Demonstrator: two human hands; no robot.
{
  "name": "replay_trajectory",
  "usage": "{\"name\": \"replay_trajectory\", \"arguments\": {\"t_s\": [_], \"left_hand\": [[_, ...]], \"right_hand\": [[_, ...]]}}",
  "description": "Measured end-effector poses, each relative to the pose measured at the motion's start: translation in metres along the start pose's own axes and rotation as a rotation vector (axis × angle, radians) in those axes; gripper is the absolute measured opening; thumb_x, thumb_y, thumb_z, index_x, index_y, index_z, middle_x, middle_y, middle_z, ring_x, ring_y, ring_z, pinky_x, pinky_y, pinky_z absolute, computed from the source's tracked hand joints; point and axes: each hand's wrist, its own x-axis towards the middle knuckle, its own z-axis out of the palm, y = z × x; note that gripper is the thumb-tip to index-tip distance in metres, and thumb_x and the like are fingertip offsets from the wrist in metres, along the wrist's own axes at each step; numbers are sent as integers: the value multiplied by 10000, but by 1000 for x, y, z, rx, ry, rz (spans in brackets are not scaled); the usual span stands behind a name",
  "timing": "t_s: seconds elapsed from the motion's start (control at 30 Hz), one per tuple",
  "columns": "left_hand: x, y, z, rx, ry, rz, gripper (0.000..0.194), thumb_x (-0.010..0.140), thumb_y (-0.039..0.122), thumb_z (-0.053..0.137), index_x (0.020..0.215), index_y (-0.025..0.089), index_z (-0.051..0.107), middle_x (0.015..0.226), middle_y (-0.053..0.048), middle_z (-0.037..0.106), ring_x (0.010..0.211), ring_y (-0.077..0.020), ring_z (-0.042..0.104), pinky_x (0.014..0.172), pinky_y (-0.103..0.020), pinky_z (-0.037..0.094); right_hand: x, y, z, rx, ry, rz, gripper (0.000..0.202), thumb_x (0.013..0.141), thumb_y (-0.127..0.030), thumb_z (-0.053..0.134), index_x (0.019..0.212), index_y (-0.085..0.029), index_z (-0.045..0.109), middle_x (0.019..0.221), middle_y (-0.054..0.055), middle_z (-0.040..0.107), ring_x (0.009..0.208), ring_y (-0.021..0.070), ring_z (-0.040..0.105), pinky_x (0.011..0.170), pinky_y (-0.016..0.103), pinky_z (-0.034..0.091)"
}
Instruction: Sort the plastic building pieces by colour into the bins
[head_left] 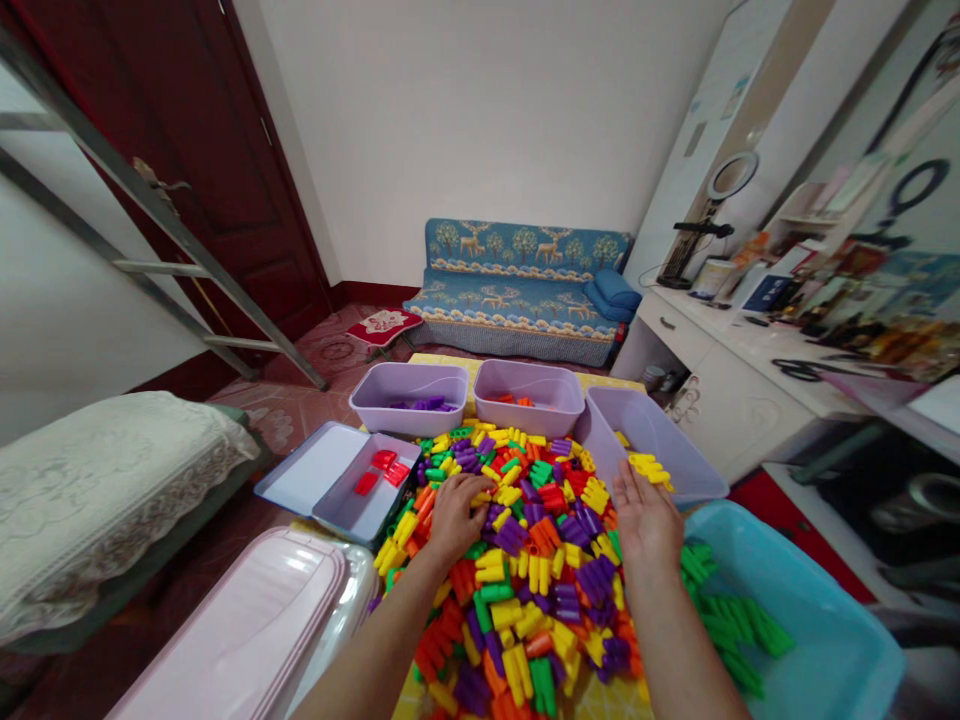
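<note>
Taking the heap of plastic blocks as the landmark, a pale pink lid lies at its near left, and beyond that an open blue-grey tin butts against the heap's left edge with three red blocks inside. Along the heap's far edge stand three lilac bins: the left bin holds a few purple blocks, the middle bin a few orange ones, and the right bin, angled along the heap's far right corner, a cluster of yellow ones. A blue tub sits against the heap's right edge with green blocks in it. Containers hem the heap on three sides; only the near side, where both forearms enter, is open. The left hand rests palm down on the heap's left part, fingers curled into the blocks; whether it grips one cannot be told. The right hand lies flat and open at the heap's right edge, fingertips pointing toward the yellow blocks, holding nothing.
</note>
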Motion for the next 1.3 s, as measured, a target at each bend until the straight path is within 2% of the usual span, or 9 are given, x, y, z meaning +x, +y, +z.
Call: {"name": "replay_trajectory", "arguments": {"t_s": [0.17,0.33,0.6,0.7,0.87,1.1,1.3], "left_hand": [[1,-1,1,5,-2,-4,406,737,99,593,1080,301,676,1137,-4,681,1111,-226,544,989,-399,388],[1,-1,1,-2,3,-1,414,732,93,589,1080,300,676,1130,-7,685,1109,-230,547,986,-402,392],[0,-1,2,-15,15,8,407,733,92,590,1067,307,677,1123,-1,684,1106,-229,548,985,-406,391],[0,-1,2,-14,14,5,409,730,89,589,1064,307,678,1120,-3,685,1105,-229,550,986,-407,392],[0,-1,1,-13,15,10,409,724,88,597,1057,310,682,1120,-2,685,1102,-226,554,992,-401,393],[1,0,0,0,-2,-6,401,733,104,602,1073,303,679,1130,-9,684,1115,-229,547,997,-400,389],[1,1,-1,0,-15,-13,404,733,107,592,1075,302,678,1135,-9,681,1116,-229,546,1004,-402,384]], "right_hand": [[-4,-1,4,5,15,9,226,617,-235,694,715,-213,491,874,8,696,938,179,685,890,367,489],[-5,0,3,-23,-15,-40,233,627,-321,680,726,-218,497,891,16,702,920,195,688,880,403,487],[-6,1,1,-36,-45,-57,231,646,-358,660,762,-213,522,910,30,696,944,201,681,897,413,462],[-9,-1,4,-43,-12,-34,255,624,-364,676,740,-220,500,924,25,697,970,202,671,891,404,460],[-12,-6,5,-94,12,-8,252,620,-366,671,741,-215,510,1033,36,688,1056,207,640,867,389,468],[-9,-11,5,-76,27,38,197,617,-332,634,718,-209,518,1112,58,675,1060,208,630,873,391,459],[-6,-23,10,-150,34,129,191,681,-274,612,861,-211,603,1286,79,602,1182,188,564,966,392,415]]}}
